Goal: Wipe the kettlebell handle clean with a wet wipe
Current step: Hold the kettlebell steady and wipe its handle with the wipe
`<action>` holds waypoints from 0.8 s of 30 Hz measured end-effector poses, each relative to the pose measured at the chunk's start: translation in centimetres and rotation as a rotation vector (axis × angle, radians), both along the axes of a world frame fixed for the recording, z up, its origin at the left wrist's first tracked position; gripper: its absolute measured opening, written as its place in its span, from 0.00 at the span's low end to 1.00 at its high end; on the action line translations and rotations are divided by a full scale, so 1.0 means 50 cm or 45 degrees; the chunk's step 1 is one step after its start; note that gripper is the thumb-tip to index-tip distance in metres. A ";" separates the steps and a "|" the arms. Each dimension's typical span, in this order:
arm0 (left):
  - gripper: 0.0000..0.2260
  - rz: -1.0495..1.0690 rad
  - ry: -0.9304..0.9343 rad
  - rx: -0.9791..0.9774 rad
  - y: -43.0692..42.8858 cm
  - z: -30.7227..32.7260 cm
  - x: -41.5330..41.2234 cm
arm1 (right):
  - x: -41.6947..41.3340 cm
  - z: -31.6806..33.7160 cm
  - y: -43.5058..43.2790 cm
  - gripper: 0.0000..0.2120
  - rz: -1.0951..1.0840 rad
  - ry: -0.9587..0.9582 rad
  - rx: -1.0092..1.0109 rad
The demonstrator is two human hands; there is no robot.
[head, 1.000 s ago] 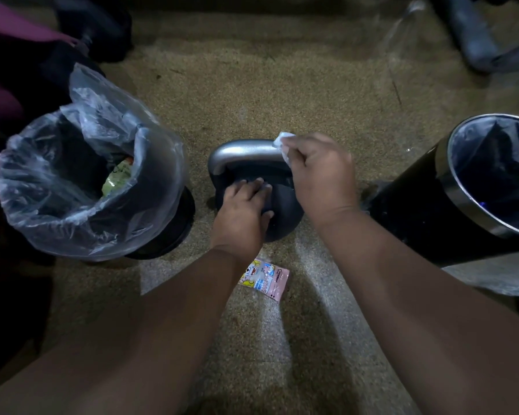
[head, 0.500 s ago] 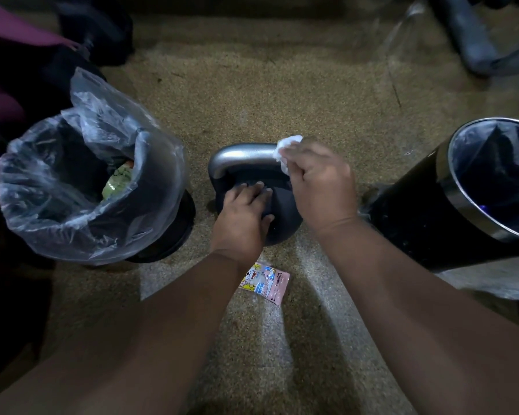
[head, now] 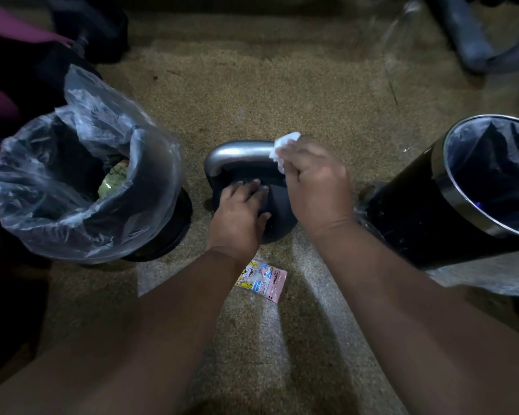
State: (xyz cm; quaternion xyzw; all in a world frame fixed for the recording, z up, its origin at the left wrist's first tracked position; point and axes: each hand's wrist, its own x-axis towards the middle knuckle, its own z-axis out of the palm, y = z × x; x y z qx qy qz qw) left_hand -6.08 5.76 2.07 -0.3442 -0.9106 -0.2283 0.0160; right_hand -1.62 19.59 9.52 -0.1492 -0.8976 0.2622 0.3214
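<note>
A dark kettlebell [head: 277,205] stands on the speckled floor in the middle of the head view, its silver handle [head: 237,151] arching across the top. My left hand [head: 240,215] lies flat on the ball, fingers spread, pressing it down. My right hand [head: 315,187] is closed around the handle's right end with a white wet wipe [head: 283,146] bunched in its fingers; the wipe sticks out toward the handle's top. The right part of the handle is hidden under that hand.
A bin lined with a clear plastic bag [head: 81,190] stands left of the kettlebell, rubbish inside. A black bin with a steel rim [head: 450,187] leans at the right. A pink wipe packet [head: 262,281] lies on the floor between my forearms.
My right hand with the wipe has shifted slightly along the right end of the handle, and more of the wipe shows above my fingers. My left hand stays on the ball.
</note>
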 end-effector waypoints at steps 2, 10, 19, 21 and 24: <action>0.21 -0.005 0.012 -0.001 0.000 0.001 -0.001 | 0.006 -0.003 0.001 0.09 0.042 0.003 0.044; 0.21 0.006 -0.015 -0.024 0.001 0.001 -0.001 | 0.010 -0.001 0.005 0.08 0.002 0.028 0.036; 0.21 0.009 -0.004 -0.018 0.001 -0.003 0.001 | 0.006 0.001 0.005 0.07 -0.040 -0.009 -0.017; 0.21 0.020 0.004 -0.019 0.001 -0.004 0.001 | 0.003 0.006 0.009 0.07 -0.012 -0.003 -0.046; 0.22 0.031 -0.003 -0.024 0.002 -0.006 0.001 | -0.016 0.013 0.020 0.09 -0.032 -0.057 -0.113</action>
